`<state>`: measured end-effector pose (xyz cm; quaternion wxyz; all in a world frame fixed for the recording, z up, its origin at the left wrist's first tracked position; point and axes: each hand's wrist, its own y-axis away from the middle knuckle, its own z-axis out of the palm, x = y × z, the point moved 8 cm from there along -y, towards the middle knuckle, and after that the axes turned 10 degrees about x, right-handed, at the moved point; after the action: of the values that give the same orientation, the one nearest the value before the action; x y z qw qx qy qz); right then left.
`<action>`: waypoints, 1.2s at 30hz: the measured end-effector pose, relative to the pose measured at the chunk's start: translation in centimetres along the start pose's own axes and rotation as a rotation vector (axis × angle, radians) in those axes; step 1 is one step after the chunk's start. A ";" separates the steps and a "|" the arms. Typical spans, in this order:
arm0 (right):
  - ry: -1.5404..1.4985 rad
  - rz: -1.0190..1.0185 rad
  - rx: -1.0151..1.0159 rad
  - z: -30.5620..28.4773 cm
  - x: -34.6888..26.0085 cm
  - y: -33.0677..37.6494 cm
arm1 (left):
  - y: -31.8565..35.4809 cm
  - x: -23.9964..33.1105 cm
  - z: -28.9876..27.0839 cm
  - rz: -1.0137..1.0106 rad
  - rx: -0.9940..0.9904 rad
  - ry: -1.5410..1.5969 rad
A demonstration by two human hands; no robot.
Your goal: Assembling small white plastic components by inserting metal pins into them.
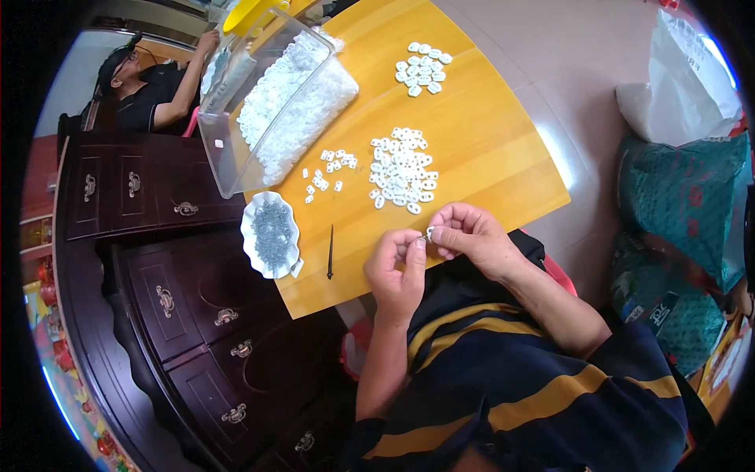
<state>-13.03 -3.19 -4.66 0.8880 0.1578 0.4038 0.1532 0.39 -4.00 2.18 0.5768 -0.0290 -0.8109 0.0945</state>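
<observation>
My left hand [395, 271] and my right hand [475, 241] meet at the table's near edge, both pinched closed. Between the right thumb and fingers shows a small white plastic piece [430, 233]. The left fingertips press close against it; whatever they grip is too small to make out. Just beyond my hands lies a pile of white oval pieces with two holes [403, 169]. Smaller white pieces [336, 160] are scattered to its left. A thin black pointed tool [331, 252] rests left of my left hand, near a white scalloped dish [292, 214] of tiny grey metal-looking parts [273, 236].
A clear plastic bin [222, 169] full of white pieces stands at the table's far left. Another group of oval pieces [423, 69] lies farther back. Dark wooden drawers [181, 291] flank the left side. Full sacks [680, 204] stand at right. Another person [149, 90] sits at far left.
</observation>
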 end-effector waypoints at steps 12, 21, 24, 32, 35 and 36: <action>-0.003 -0.023 -0.025 0.4 -0.1 0.1 | 0.1 0.4 0.0 0.014 -0.038 -0.026; 0.018 -0.046 -0.030 0.4 -0.1 0.1 | 0.3 -0.6 -0.2 -0.049 -0.021 0.043; 0.031 -0.069 -0.035 0.4 -0.1 0.1 | 0.2 0.0 -0.3 0.005 -0.018 -0.009; 0.370 -0.314 0.122 -1.1 0.1 -0.1 | 0.4 0.2 -0.1 0.024 -0.023 -0.107; 0.450 -0.323 0.108 -1.0 0.3 -0.1 | 0.5 -0.6 0.1 -0.054 -0.033 -0.054; 0.449 -0.342 0.106 -0.9 0.1 -0.1 | 0.5 -0.9 0.1 -0.091 -0.023 -0.004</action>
<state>-13.64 -3.09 -5.37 0.7798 0.0960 0.6185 0.0111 0.54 -3.64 1.19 0.5786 0.0016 -0.8135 0.0586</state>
